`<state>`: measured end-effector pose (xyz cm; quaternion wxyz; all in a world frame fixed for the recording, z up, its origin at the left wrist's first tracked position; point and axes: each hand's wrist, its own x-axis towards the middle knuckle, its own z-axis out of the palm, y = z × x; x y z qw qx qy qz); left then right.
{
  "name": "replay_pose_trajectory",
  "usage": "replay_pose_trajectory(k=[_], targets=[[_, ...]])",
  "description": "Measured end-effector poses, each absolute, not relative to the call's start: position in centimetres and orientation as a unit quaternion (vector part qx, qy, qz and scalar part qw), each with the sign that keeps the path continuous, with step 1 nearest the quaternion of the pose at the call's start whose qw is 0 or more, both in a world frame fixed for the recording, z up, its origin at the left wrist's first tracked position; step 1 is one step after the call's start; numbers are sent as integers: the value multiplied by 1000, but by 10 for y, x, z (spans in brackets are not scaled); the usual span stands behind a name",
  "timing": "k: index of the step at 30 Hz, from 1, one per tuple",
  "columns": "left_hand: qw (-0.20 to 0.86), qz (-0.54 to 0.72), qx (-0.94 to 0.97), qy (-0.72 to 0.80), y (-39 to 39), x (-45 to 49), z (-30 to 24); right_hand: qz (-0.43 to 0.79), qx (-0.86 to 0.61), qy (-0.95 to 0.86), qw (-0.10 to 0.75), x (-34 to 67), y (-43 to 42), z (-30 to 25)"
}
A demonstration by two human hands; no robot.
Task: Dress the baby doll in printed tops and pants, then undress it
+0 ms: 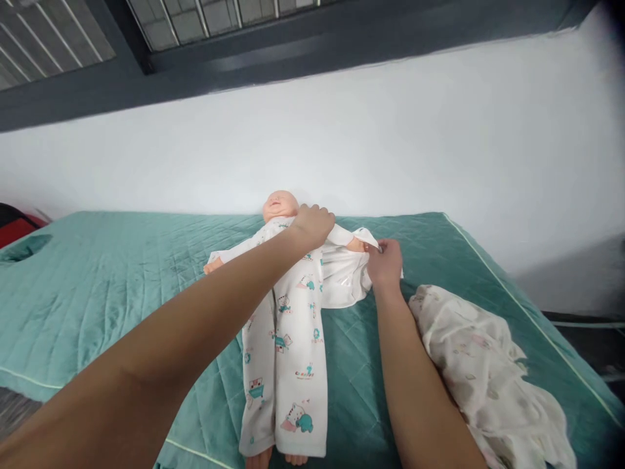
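Note:
A baby doll (279, 206) lies on its back on a teal quilted bed (107, 286), head toward the wall. It wears a white romper (286, 339) printed with small animals. My left hand (312, 223) rests closed on the doll's shoulder, gripping the romper by the collar. My right hand (385, 262) pinches the end of the romper's sleeve (342, 277) at the doll's outstretched arm, where a little of the doll's hand shows. The garment flap spreads open beside the doll's body.
A crumpled white printed cloth (483, 371) lies on the bed to the right. A white wall (342, 143) runs behind the bed, with a dark window frame (293, 45) above. Something red and black (14, 228) sits at far left.

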<state>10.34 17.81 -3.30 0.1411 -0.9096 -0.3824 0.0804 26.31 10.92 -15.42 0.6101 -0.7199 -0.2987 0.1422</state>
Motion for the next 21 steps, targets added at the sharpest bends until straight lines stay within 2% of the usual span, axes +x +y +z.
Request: replay_pose_trajectory(k=[5, 9, 21], targets=[[146, 83, -908, -384, 181, 90, -25, 212, -630, -239, 708, 261, 115, -156], [149, 91, -907, -382, 178, 86, -25, 277, -565, -196, 752, 258, 114, -154], [108, 69, -920, -371, 169, 84, -40, 372, -492, -141, 774, 254, 113, -146]])
